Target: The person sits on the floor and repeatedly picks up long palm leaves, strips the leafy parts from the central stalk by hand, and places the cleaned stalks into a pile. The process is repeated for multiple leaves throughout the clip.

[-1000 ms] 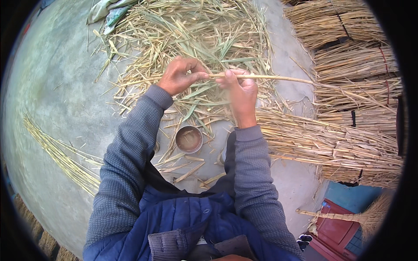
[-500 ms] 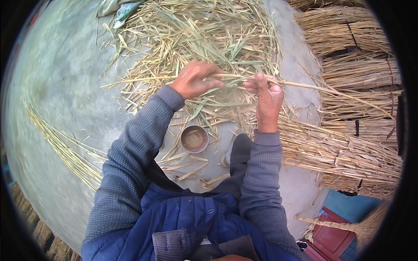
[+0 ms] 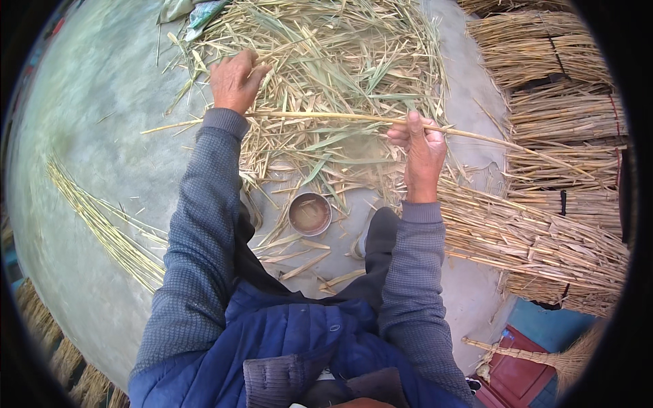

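Note:
A long, thin, yellowish reed stalk (image 3: 320, 115) runs crosswise in front of me. My right hand (image 3: 422, 153) grips it with the thumb on top and fingers curled beneath. Its right end slopes past that hand toward the stacked bundles. Off the stalk, beyond its left part, my left hand (image 3: 237, 80) hovers by the left edge of the leaf pile. The left thumb stands apart from the fingers, whose tips are partly hidden. A pale strip of leaf (image 3: 289, 47) shows beside it; whether it touches the hand is unclear. The stalk's left end passes near my left cuff.
A pile of dry leaves (image 3: 340, 61) covers the floor ahead. Near my feet stands a round metal bowl (image 3: 329, 216) with brownish contents. Loose peeled stalks (image 3: 102, 221) lie at left. Reed bundles (image 3: 544, 231) line the right side, with a broom (image 3: 517, 351) and red object (image 3: 513, 377) below.
My left hand has come off the stalk and moved left and away from me. My right hand keeps its grip on the stalk, nearly in the same place.

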The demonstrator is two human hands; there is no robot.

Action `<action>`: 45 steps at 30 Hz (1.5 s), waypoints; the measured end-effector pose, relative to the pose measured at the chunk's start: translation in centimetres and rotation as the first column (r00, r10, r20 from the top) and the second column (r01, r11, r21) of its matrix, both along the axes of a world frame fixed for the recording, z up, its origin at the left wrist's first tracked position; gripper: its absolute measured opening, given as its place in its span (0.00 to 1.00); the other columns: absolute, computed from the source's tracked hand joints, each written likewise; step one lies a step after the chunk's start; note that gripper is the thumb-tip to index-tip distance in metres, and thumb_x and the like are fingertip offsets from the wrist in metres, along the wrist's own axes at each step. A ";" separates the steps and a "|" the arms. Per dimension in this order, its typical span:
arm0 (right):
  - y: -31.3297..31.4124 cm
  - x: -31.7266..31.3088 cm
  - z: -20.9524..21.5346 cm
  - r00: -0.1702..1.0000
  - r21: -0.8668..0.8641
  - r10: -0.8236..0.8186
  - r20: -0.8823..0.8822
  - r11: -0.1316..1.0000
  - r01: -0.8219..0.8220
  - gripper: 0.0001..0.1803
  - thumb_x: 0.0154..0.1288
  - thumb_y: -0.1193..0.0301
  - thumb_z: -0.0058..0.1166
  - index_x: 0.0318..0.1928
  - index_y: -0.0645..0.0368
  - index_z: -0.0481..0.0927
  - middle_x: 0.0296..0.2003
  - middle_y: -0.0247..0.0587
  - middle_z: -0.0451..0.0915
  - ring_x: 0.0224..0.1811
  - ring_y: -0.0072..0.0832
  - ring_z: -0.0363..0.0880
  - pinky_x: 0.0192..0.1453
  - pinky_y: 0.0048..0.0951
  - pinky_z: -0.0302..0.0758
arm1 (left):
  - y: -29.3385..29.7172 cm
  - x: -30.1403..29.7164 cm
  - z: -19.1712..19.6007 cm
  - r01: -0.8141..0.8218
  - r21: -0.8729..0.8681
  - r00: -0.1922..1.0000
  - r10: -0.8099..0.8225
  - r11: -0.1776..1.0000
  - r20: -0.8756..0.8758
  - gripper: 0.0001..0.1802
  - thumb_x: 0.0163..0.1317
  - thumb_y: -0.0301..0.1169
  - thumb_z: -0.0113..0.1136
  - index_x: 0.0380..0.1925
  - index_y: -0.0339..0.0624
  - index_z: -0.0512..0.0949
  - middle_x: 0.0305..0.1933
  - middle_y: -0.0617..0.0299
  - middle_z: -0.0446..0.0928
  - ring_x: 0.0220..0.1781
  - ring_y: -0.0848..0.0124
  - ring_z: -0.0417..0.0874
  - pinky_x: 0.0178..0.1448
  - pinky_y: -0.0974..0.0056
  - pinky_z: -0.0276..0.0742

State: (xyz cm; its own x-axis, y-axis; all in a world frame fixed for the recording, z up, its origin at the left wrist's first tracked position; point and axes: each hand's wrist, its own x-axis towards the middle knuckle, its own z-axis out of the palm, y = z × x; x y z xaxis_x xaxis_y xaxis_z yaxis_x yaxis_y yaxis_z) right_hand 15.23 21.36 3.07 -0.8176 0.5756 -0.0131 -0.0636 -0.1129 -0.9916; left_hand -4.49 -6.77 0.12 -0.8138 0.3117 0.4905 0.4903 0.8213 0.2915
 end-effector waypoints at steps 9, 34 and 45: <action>-0.5 -1.0 -0.4 0.995 -0.045 -0.095 0.020 0.994 0.096 0.24 0.66 0.53 0.66 0.39 0.66 0.79 0.28 0.46 0.84 0.26 0.27 0.85 0.30 0.23 0.81 | 3.2 3.5 1.4 0.452 0.358 0.553 -0.571 0.817 0.607 0.19 0.59 0.42 0.73 0.39 0.37 0.85 0.34 0.59 0.85 0.36 0.67 0.84 0.43 0.61 0.78; -3.3 -1.9 -1.7 0.989 -0.080 0.103 0.101 0.992 -0.095 0.24 0.68 0.55 0.65 0.43 0.67 0.80 0.31 0.44 0.84 0.29 0.25 0.85 0.34 0.22 0.81 | 7.2 6.8 0.9 0.685 0.134 0.702 -0.698 0.716 0.143 0.14 0.58 0.41 0.70 0.38 0.45 0.83 0.34 0.61 0.82 0.42 0.62 0.81 0.50 0.57 0.69; 3.1 -0.3 -0.7 0.981 -0.063 -0.143 0.131 0.986 0.153 0.21 0.70 0.59 0.63 0.47 0.67 0.77 0.35 0.46 0.85 0.35 0.29 0.87 0.37 0.23 0.82 | -1.1 1.5 -1.3 0.403 -0.165 0.820 -0.275 0.900 0.501 0.10 0.53 0.37 0.72 0.30 0.48 0.82 0.30 0.61 0.83 0.37 0.62 0.84 0.50 0.54 0.67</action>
State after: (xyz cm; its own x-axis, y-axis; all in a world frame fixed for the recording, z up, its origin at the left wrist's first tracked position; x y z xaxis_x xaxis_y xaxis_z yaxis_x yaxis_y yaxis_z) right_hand 14.89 24.44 2.34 -0.7126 0.6839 -0.1565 0.0396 -0.1835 -0.9822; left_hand -2.99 -7.83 -1.21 -0.7412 0.6699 -0.0428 0.6145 0.7028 0.3583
